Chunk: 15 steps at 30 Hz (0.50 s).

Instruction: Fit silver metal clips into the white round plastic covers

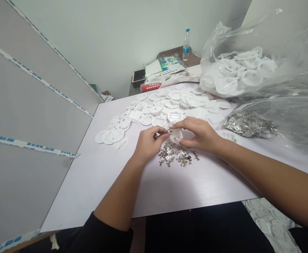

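Near the middle of the table, my left hand (149, 142) pinches a thin metal tool (159, 135), whose tip points at a round white plastic part (177, 135). My right hand (199, 133) grips that part from the right, its thumb at the lower edge and its fingers at the top. Small silvery metal pieces (169, 153) lie in a loose pile just below both hands. Beyond the hands, many round white plastic parts (156, 109) are spread over the white table (90, 189), some overlapping.
Clear bags stand at the right, one with white parts (227, 79), another with shiny metal pieces (251, 123). A water bottle (186, 45), a red tube (150, 87) and a printed packet (164, 65) are at the back. A grey partition (35, 116) borders the left side.
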### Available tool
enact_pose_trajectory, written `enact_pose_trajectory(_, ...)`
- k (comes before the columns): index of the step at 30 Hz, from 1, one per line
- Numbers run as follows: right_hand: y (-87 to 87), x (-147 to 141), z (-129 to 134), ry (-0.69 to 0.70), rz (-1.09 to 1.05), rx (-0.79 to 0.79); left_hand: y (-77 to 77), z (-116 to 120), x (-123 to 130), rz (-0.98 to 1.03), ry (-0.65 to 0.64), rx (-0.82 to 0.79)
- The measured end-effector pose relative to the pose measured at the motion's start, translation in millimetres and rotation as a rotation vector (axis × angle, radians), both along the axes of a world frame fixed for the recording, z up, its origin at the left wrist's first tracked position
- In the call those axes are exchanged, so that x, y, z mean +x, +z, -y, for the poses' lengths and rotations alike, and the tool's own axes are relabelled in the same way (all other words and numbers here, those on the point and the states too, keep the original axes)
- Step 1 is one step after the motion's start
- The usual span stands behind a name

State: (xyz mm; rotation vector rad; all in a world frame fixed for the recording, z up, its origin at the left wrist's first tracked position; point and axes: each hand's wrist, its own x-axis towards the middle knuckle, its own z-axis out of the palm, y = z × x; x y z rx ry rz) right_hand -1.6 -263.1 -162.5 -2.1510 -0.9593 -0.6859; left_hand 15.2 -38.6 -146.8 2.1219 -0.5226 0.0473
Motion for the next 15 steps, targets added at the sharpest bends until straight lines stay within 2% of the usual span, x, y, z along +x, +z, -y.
enact_pose_trajectory(4,1.2,0.5,0.1,0.024,-0.012,0.063,0.0,-0.8,2.3,-0.054,-0.021,-0.039)
enact_pose_trajectory(6,2.2,0.7,0.5,0.042,-0.018,0.098,1.3,-0.5,3.4,-0.125,-0.031,-0.115)
enact_pose_trajectory(11,3.6,0.6,0.6,0.083,-0.044,0.21,6.3,-0.9,3.9,-0.448,-0.088,-0.414)
enact_pose_trajectory(15,2.6,-0.2,-1.1,0.103,-0.046,0.288,7.4,-2.9,3.0,-0.634,-0.126,-0.502)
